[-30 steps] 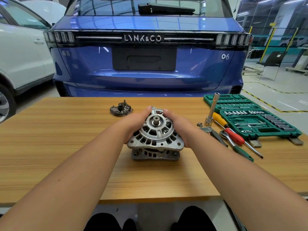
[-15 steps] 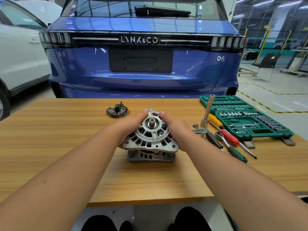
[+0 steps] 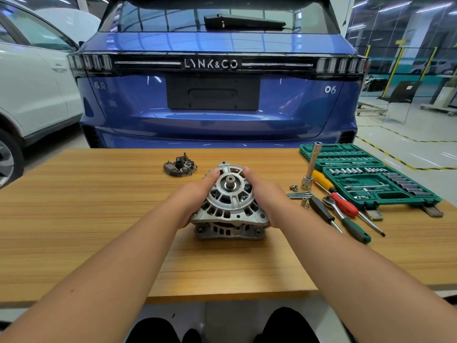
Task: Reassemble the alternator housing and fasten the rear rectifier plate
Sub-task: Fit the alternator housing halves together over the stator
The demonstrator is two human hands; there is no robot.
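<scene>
Left hand (image 3: 197,194) and right hand (image 3: 265,194) grip the alternator (image 3: 228,206) at nine and three o'clock, centre of the table (image 3: 86,219); the rectifier plate (image 3: 180,166) lies at eleven o'clock.

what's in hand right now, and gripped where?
The alternator housing, standing on the table. The left hand and the right hand grip the upper half by its opposite sides, thumbs on its upper face.

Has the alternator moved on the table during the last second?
No. The alternator keeps the same spot relative to the rectifier plate and the upright socket extension; only the camera view shifted.
</scene>
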